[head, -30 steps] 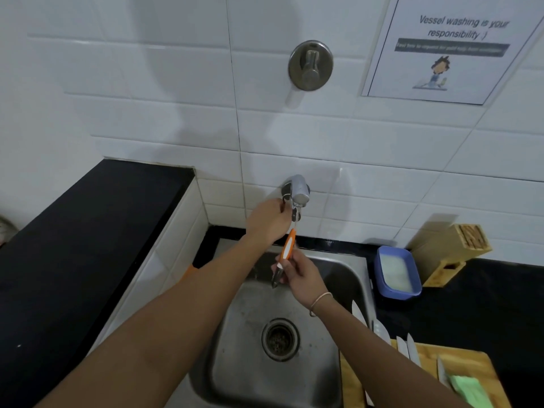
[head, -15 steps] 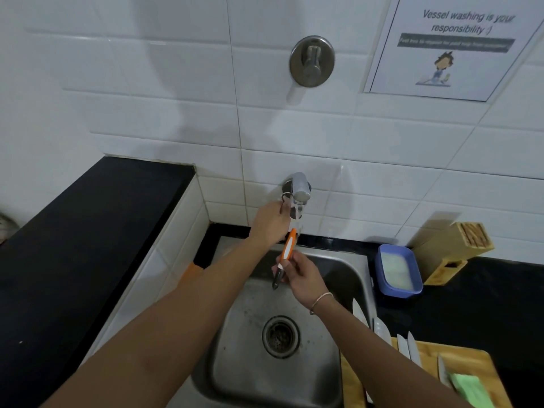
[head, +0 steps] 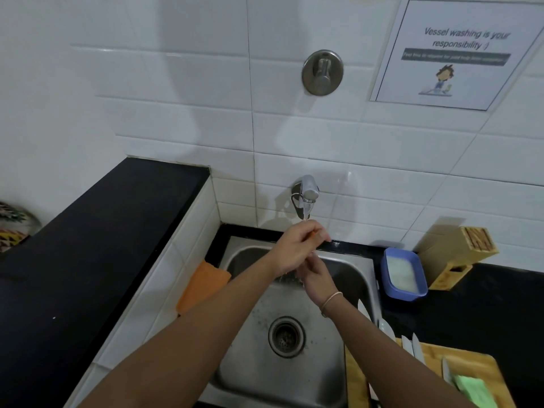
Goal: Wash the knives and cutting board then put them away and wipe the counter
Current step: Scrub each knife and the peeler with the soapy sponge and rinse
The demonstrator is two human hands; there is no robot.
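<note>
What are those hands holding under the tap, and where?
An orange-handled knife: the left hand grips its handle; the right hand's hold is hidden.

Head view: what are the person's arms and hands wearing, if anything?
Both forearms are bare, no sleeves in view. The right hand has a thin, light-coloured bangle at its wrist. The left hand shows no gloves, rings or watch.

Dim, even light from behind and above throws soft grey shadows onto the white tiled wall (head: 176, 83) above the hands, a small glare glints just right of the tap (head: 307, 191), and wide-angle distortion bends the slightly soft edges.
</note>
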